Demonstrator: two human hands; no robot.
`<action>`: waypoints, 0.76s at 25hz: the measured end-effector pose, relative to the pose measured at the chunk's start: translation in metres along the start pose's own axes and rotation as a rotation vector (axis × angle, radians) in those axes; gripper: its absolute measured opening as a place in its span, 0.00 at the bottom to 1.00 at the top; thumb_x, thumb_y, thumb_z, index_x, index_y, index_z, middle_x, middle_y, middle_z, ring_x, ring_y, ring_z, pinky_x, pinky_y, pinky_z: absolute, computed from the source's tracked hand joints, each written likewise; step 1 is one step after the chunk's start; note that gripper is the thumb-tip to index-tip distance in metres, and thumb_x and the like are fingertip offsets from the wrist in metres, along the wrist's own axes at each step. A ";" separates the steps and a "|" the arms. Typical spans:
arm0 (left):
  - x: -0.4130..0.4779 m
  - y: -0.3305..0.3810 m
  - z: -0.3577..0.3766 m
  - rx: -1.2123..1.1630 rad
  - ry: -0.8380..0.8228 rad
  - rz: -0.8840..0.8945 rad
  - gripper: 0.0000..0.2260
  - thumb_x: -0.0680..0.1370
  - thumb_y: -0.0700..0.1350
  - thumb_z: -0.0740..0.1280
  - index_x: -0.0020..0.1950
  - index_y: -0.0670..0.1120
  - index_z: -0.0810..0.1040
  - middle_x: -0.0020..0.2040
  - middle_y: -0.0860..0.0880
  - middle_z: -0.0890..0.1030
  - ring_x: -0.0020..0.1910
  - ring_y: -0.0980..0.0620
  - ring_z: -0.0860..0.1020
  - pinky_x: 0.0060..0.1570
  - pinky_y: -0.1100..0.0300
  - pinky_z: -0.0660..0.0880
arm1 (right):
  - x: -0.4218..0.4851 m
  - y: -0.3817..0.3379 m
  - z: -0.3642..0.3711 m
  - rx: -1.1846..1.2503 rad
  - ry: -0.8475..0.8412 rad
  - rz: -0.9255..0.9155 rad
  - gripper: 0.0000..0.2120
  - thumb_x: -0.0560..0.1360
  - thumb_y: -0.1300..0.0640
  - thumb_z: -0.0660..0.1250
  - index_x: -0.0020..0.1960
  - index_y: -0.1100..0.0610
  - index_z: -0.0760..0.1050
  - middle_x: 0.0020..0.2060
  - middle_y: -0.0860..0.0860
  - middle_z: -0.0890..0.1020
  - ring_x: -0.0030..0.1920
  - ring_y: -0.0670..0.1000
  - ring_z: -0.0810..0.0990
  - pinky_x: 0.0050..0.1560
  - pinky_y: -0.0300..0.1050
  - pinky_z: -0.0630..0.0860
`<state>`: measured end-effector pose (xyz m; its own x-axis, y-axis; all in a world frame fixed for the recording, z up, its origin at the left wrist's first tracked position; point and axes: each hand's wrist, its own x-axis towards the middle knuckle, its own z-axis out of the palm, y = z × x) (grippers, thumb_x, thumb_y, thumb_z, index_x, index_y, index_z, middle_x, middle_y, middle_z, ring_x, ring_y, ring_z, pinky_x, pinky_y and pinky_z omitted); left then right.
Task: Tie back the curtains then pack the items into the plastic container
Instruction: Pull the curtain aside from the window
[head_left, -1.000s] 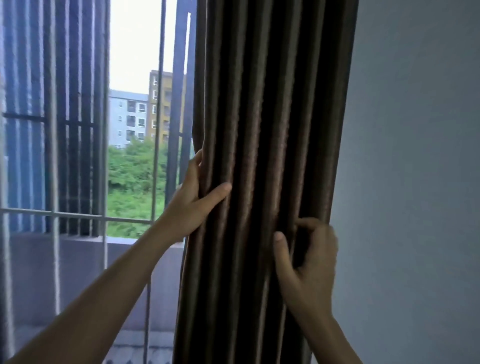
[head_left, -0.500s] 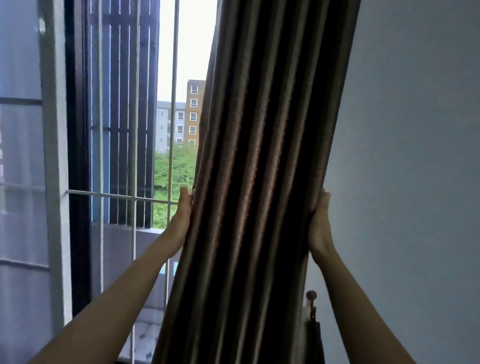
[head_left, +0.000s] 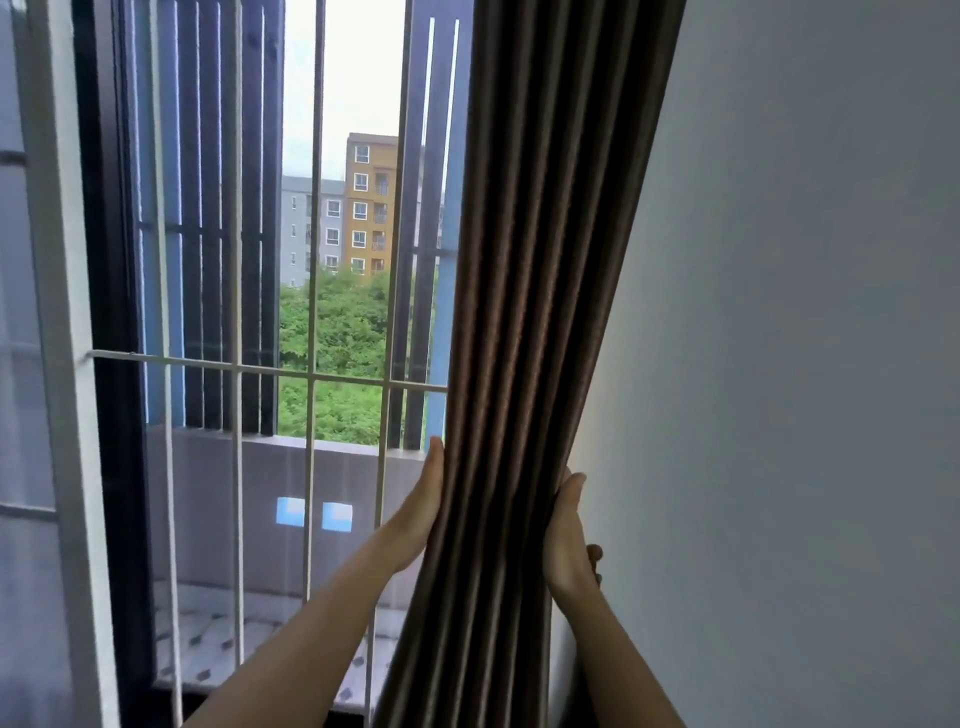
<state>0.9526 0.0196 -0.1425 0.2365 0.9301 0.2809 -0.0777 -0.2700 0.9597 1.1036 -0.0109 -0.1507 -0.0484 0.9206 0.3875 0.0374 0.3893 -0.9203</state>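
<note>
Since half a second ago the two hands have drawn closer together, squeezing the curtain (head_left: 519, 312) into a narrower bundle. The left hand (head_left: 422, 501) presses flat on the curtain's left edge and the right hand (head_left: 565, 530) on its right edge; each grip is open, fingers straight. Window bars (head_left: 313, 415) stand left of the curtain, the wall (head_left: 779, 364) right of it

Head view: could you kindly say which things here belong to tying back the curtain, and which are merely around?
Job: curtain, left hand, right hand, both pressed against its sides.
Merely around: window bars, grey wall, buildings outside, trees.
</note>
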 end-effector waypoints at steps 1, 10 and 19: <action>0.001 -0.005 0.004 0.013 -0.023 0.007 0.27 0.79 0.60 0.37 0.60 0.61 0.74 0.57 0.62 0.80 0.61 0.64 0.75 0.63 0.64 0.68 | -0.004 0.001 -0.001 -0.011 0.016 -0.015 0.20 0.76 0.42 0.39 0.59 0.45 0.64 0.50 0.38 0.73 0.47 0.31 0.74 0.40 0.16 0.65; 0.008 0.000 0.001 0.353 0.302 0.175 0.26 0.78 0.59 0.58 0.73 0.51 0.63 0.64 0.54 0.75 0.65 0.54 0.73 0.58 0.62 0.66 | -0.006 0.002 -0.033 -0.484 0.632 -0.478 0.19 0.77 0.55 0.63 0.67 0.56 0.67 0.68 0.51 0.67 0.68 0.46 0.64 0.68 0.41 0.61; 0.030 0.047 -0.015 0.684 0.185 0.027 0.12 0.77 0.48 0.61 0.58 0.45 0.70 0.49 0.45 0.78 0.47 0.47 0.79 0.40 0.56 0.78 | 0.015 0.037 0.033 -0.871 0.180 -0.269 0.23 0.74 0.54 0.65 0.68 0.54 0.69 0.76 0.59 0.48 0.74 0.59 0.54 0.70 0.46 0.59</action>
<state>0.9414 0.0388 -0.0889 0.0702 0.9315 0.3570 0.5592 -0.3331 0.7592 1.0709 0.0169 -0.1810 -0.0113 0.7587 0.6513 0.7870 0.4086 -0.4623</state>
